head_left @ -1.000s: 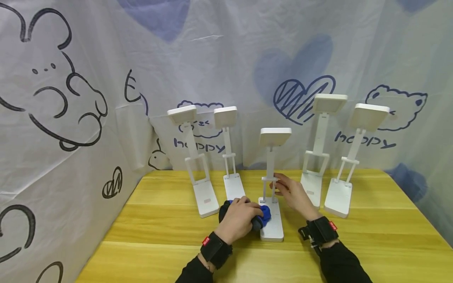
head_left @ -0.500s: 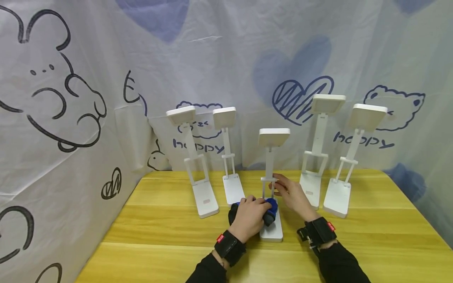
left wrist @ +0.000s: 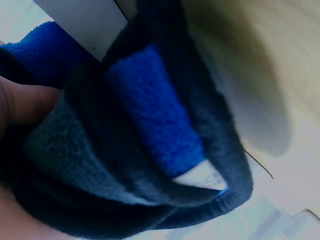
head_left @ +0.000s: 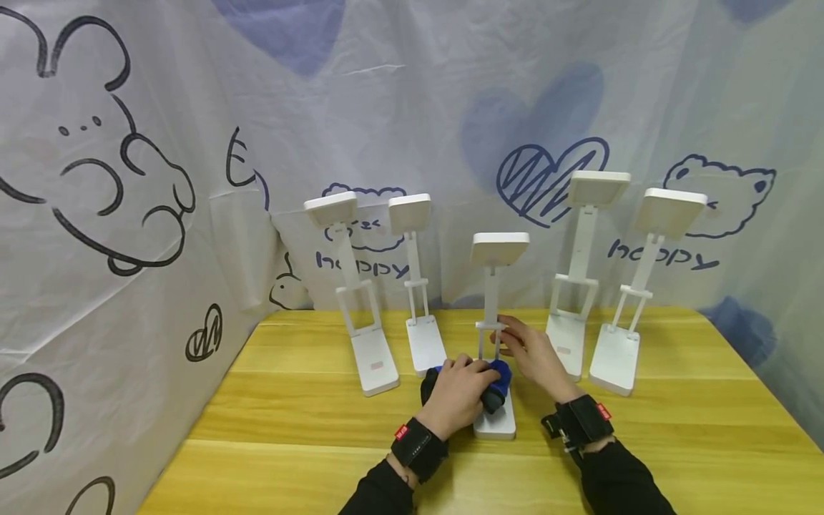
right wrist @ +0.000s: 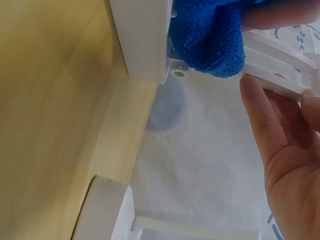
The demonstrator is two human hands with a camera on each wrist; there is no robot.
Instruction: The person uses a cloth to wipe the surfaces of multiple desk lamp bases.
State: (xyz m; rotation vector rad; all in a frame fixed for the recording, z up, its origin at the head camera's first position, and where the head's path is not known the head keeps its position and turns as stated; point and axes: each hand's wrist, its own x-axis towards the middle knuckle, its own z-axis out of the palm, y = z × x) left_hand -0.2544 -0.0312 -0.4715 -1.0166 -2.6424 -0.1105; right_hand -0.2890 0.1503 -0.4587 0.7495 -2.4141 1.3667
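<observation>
In the head view a white folding desk lamp stands at the middle of the table, its panel raised on a thin stem. My left hand grips a blue cloth with black edging and presses it over the lamp's base. The bunched cloth fills much of the left wrist view, a small white label showing on it. My right hand holds the lamp's thin lower strut from the right, thumb and fingers on either side of it in the right wrist view.
Two more white lamps stand at the left, a near one and one behind. Two others stand at the right, one beside my right hand and one farther out. A printed curtain hangs behind the wooden table.
My left hand has slid to the right with the cloth, farther across the lamp's base. My right hand keeps its hold on the strut.
</observation>
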